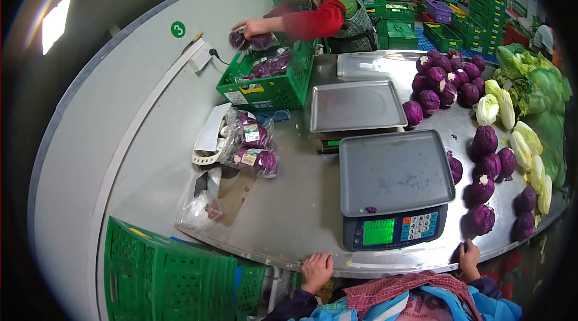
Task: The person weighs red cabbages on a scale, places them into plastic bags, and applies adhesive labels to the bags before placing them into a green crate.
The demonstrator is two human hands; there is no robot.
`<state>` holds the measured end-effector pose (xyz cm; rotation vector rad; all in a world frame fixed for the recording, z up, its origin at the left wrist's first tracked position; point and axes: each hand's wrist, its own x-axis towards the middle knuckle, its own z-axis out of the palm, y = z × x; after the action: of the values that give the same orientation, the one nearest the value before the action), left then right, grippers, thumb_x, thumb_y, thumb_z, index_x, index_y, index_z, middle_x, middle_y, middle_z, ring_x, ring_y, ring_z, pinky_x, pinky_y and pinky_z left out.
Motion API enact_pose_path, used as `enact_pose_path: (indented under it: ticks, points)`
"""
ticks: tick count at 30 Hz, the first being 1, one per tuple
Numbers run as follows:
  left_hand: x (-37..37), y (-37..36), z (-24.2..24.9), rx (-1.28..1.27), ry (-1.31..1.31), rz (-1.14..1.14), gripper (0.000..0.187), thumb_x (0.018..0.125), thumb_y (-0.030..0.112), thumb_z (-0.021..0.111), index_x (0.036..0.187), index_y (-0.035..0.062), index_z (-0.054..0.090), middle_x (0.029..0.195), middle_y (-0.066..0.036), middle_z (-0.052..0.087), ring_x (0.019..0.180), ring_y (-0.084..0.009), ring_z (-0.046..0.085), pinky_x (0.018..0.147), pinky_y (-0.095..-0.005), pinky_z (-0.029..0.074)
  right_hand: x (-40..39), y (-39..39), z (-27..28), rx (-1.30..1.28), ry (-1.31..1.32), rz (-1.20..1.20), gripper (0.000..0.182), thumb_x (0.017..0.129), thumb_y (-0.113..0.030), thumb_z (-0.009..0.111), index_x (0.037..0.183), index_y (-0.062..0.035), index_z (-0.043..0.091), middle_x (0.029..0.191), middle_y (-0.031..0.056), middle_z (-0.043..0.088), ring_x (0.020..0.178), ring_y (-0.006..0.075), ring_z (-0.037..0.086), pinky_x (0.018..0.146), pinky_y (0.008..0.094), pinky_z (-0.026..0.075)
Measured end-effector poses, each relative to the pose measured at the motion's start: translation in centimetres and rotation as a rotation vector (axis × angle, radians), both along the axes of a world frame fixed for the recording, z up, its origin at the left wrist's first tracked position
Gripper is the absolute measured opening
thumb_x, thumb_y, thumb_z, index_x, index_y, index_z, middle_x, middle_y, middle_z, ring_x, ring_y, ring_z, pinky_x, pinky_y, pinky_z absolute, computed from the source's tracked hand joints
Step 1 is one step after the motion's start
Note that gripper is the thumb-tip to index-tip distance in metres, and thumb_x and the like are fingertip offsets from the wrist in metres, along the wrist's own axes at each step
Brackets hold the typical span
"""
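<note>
My left hand [317,271] rests on the front edge of the steel table [295,200], its fingers curled together with nothing visible in them. At the same edge, further right, my right hand [469,257] is closed; a small dark shape shows at its fingers, too small to name. Between and beyond my hands stands a digital scale [394,230] with a lit green display. Its grey tray [397,170] bears only a small purple scrap [370,209]. The red cabbage [481,219] nearest my right hand lies just beyond it, apart from it.
More red cabbages [436,79] and napa cabbages [530,155] cover the right side. A second scale tray [358,106] stands behind. Bagged cabbages [253,158] lie left. Across the table a co-worker [313,20] holds bagged cabbage over a green crate [265,92]. Green crates [162,267] stand lower left.
</note>
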<state>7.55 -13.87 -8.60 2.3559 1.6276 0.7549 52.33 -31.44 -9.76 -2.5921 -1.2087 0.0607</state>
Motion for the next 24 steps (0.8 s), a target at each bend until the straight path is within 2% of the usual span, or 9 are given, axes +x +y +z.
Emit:
enact_pose_path:
  ticks: [4, 11, 12, 16, 19, 24]
  points:
    - [0.0, 0.1, -0.1, 0.021, 0.009, 0.0, 0.009, 0.074, 0.019, 0.059, 0.079, 0.0125, 0.061, 0.075, -0.002, 0.06, 0.072, -0.0213, 0.058, 0.061, -0.0348, 0.045, -0.1, 0.3, 0.3, -0.006, 0.032, -0.003, 0.016, 0.078, -0.017, 0.056, 0.082, -0.0015, 0.052, 0.07, 0.0233, 0.056, 0.069, 0.0428, 0.053, 0.059, 0.0487, 0.039]
    - [-0.2, 0.2, -0.4, 0.052, 0.02, -0.062, 0.008, 0.072, 0.018, 0.059, 0.078, 0.0126, 0.061, 0.074, -0.001, 0.06, 0.068, -0.0202, 0.057, 0.058, -0.034, 0.044, -0.4, 0.6, 0.9, -0.072, 0.052, -0.053, 0.018, 0.078, -0.019, 0.058, 0.082, -0.0022, 0.053, 0.07, 0.0223, 0.057, 0.069, 0.0419, 0.054, 0.06, 0.0494, 0.04]
    - [-0.2, 0.1, -0.6, 0.068, 0.038, -0.052, 0.008, 0.072, 0.018, 0.059, 0.077, 0.0126, 0.061, 0.073, -0.001, 0.06, 0.068, -0.0202, 0.057, 0.058, -0.0342, 0.044, -0.2, 0.3, 0.3, -0.033, -0.008, -0.032, 0.018, 0.078, -0.021, 0.059, 0.08, -0.0044, 0.053, 0.065, 0.0211, 0.057, 0.065, 0.0413, 0.055, 0.058, 0.0498, 0.04]
    - [-0.1, 0.1, -0.5, 0.066, 0.047, -0.045, 0.007, 0.071, 0.018, 0.058, 0.076, 0.0126, 0.061, 0.072, -0.002, 0.059, 0.067, -0.0219, 0.057, 0.059, -0.0351, 0.044, -0.2, 0.4, 0.2, -0.014, -0.022, -0.021, 0.02, 0.077, -0.023, 0.06, 0.077, -0.0041, 0.053, 0.065, 0.0215, 0.057, 0.064, 0.0404, 0.056, 0.058, 0.0497, 0.041]
    - [-0.1, 0.1, -0.7, 0.061, 0.038, -0.04, 0.007, 0.071, 0.017, 0.057, 0.076, 0.0122, 0.061, 0.071, -0.003, 0.059, 0.067, -0.0236, 0.056, 0.059, -0.036, 0.043, -0.4, 0.6, 1.1, -0.089, 0.066, -0.058, 0.019, 0.077, -0.021, 0.059, 0.08, -0.0027, 0.053, 0.07, 0.0223, 0.058, 0.069, 0.042, 0.055, 0.061, 0.0499, 0.041]
    - [0.2, 0.2, -0.1, 0.069, 0.019, -0.054, 0.006, 0.071, 0.016, 0.056, 0.074, 0.0116, 0.059, 0.072, -0.004, 0.059, 0.068, -0.0238, 0.056, 0.059, -0.0361, 0.044, -0.6, 0.5, 1.0, -0.038, 0.041, -0.03, 0.019, 0.078, -0.02, 0.059, 0.079, -0.0026, 0.053, 0.069, 0.0219, 0.058, 0.068, 0.0417, 0.055, 0.061, 0.0506, 0.041]
